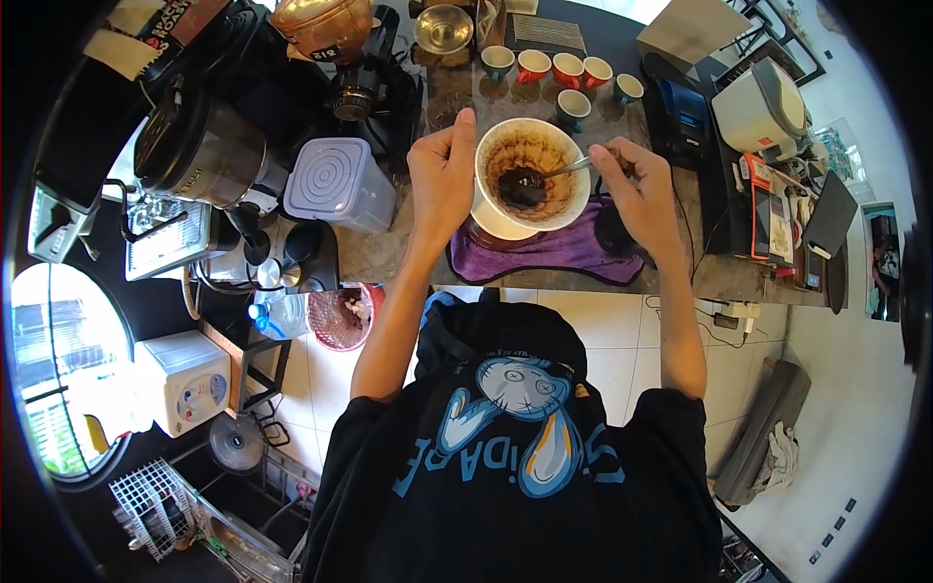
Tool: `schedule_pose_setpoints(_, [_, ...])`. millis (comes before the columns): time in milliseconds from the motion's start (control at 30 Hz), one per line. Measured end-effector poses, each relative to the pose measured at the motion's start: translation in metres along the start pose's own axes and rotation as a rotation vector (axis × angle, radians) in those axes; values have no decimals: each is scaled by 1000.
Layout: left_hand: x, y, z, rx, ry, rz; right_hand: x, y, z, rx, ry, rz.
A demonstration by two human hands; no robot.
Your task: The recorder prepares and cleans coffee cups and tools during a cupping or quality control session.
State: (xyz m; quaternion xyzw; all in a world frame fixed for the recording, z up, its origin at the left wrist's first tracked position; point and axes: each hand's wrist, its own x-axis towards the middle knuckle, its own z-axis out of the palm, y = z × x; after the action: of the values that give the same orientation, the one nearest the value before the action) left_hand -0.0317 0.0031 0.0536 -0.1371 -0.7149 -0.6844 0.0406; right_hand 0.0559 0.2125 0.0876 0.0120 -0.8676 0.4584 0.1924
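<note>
A white cone-shaped coffee dripper [481, 171] sits above the counter before me, its wall lined with brown coffee grounds [517, 149]. Dark wet coffee [522, 191] pools at the bottom. My left hand [446, 178] is closed at the dripper's left side, thumb pointing up along the rim; its fingers are partly hidden. Between the thumb and fingers of my right hand [638, 193] is a metal spoon [568, 168], slanting over the right rim with its tip in the coffee. Under the dripper, a purple cloth [496, 264] with a dark border lies along the counter edge.
Several red and green cups [574, 106] stand behind the dripper. To the left are a lidded plastic container [332, 178], a coffee grinder [200, 146] and a black stand [313, 255]. A cable [689, 226] runs down the counter [393, 266] on the right, near a blue-black printer [681, 109].
</note>
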Motion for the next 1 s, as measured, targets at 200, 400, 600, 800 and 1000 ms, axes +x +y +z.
schedule_pose_setpoints(200, [-2, -4, 1, -2, -16, -16, 1, 14, -3, 401, -52, 313])
schedule_pose_setpoints(400, [1, -5, 3, 4, -3, -14, 8, -14, -22, 499, 15, 286])
schedule_pose_setpoints(600, [2, -8, 0, 2, -13, -24, 12, -55, -37, 337, 152, 75])
schedule_pose_setpoints(800, [2, -5, -1, -8, 1, -32, 8, -68, -40, 232, 191, -35])
schedule_pose_setpoints(1000, [1, -1, -1, 13, 8, -19, 7, -47, -21, -125, 114, -65])
